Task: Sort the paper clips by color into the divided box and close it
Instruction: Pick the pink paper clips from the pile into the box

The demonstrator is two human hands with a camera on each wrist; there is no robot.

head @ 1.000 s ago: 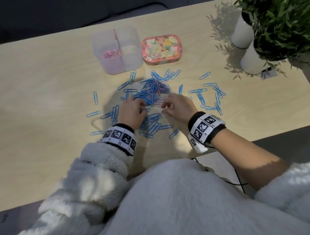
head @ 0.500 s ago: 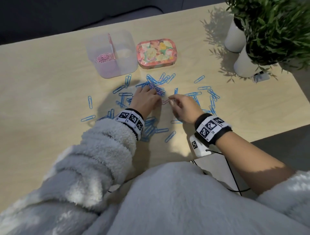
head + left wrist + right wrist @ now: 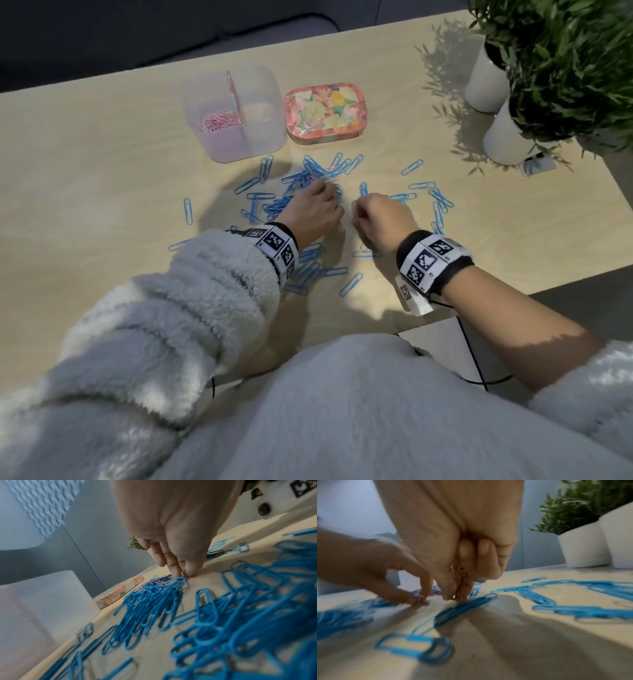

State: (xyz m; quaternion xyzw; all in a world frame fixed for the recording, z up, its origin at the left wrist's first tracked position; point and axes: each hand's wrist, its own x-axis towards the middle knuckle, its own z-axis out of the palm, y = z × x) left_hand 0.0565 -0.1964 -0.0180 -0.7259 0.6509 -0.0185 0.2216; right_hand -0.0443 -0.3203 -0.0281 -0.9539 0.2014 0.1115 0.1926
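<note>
The right hand (image 3: 383, 219) is curled, its thumb and forefinger pinched together just above the bench (image 3: 102, 171); in the right wrist view small pink clips (image 3: 458, 568) seem tucked in the closed fingers, probably gathered there so several go to the box in one trip. The left hand (image 3: 313, 209) rests fingertips-down at the edge of the dense heap of blue paper clips (image 3: 301, 178), fingers bent and pressing or picking at it; whether it grips a clip I cannot tell. Likely it is raking blue ones aside to expose the few pink clips in the heap (image 3: 156, 581).

Blue clips lie scattered around both wrists. Beyond the heap stands the translucent divided box (image 3: 236, 113), open, pink clips in its left compartment (image 3: 219, 120), the right compartment seemingly bare. Its floral lid (image 3: 325, 113) lies just to the right, off so both compartments stay reachable. Two potted plants (image 3: 548, 68) stand at the far right.
</note>
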